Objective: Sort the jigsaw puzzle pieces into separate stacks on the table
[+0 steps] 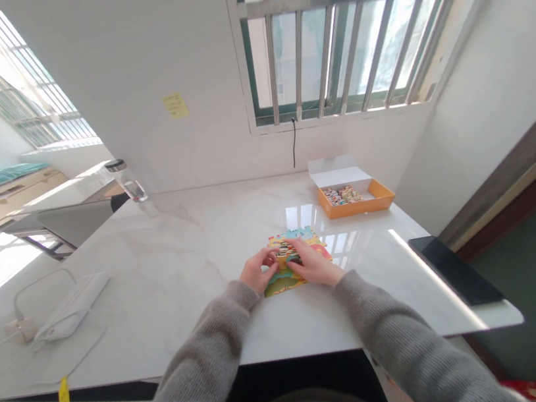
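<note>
A colourful jigsaw puzzle (287, 283) in yellow, green and light blue lies flat on the white table in front of me. Over it, a tight row of puzzle pieces (284, 248) standing on edge is squeezed between my two hands. My left hand (260, 269) curls its fingers and thumb against the row's left end. From the right, my right hand (312, 262) closes round the other end. Both hands cover part of the puzzle, so some of its surface is hidden.
An orange box (358, 206) with a raised white lid holds several rows of pieces at the back right. A black tablet-like device (452, 271) lies at the right edge. A white power strip (71, 307) with cables is on the left; a clear bottle (128, 181) stands behind it.
</note>
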A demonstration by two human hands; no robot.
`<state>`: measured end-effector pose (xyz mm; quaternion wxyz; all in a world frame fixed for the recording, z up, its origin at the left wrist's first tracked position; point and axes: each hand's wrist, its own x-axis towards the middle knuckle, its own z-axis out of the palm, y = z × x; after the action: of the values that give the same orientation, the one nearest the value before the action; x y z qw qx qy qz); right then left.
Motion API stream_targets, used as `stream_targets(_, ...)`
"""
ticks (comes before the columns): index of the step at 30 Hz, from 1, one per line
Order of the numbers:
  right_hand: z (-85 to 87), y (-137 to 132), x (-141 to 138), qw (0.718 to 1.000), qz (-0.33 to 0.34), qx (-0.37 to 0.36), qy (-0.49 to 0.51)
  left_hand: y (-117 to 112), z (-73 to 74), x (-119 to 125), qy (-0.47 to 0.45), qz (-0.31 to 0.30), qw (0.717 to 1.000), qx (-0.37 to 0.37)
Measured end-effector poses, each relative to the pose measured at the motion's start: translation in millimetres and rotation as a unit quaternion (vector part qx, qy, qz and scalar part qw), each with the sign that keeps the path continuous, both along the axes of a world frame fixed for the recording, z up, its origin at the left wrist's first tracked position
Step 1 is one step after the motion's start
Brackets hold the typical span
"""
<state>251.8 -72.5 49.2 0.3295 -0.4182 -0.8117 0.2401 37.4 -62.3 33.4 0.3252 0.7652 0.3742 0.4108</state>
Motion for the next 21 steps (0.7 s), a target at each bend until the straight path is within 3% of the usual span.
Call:
stream_targets(5, -3.8, 11.8, 10.2, 0.998, -0.056, 0.017, 0.025, 6.8, 7.4, -22.7, 0.109, 0.059, 0.99, 0.071)
stream_targets(9, -4.9, 20.7, 24.0, 0.991, -0.114, 0.038, 0.06, -3.9, 3.4, -36.8, 0.256, 0.035, 0.963, 0.074)
stream_targets(12, -6.9, 21.8, 26.8, 0.991, -0.115, 0.04, 0.06, -18.8, 0.4, -37.1, 0.305, 0.021, 0.949, 0.082)
stream_targets(16, -6.5, 15.7, 19.3, 0.994, -0.088, 0.035, 0.049, -26.7, 1.5, -33.1, 0.308, -0.007, 0.949, 0.065)
stream_targets(21, -4.0, 3.1, 2.6, 0.998, -0.043, 0.006, 0.038, -20.2, -5.9, -30.7, 0.2, -0.019, 0.975, 0.095)
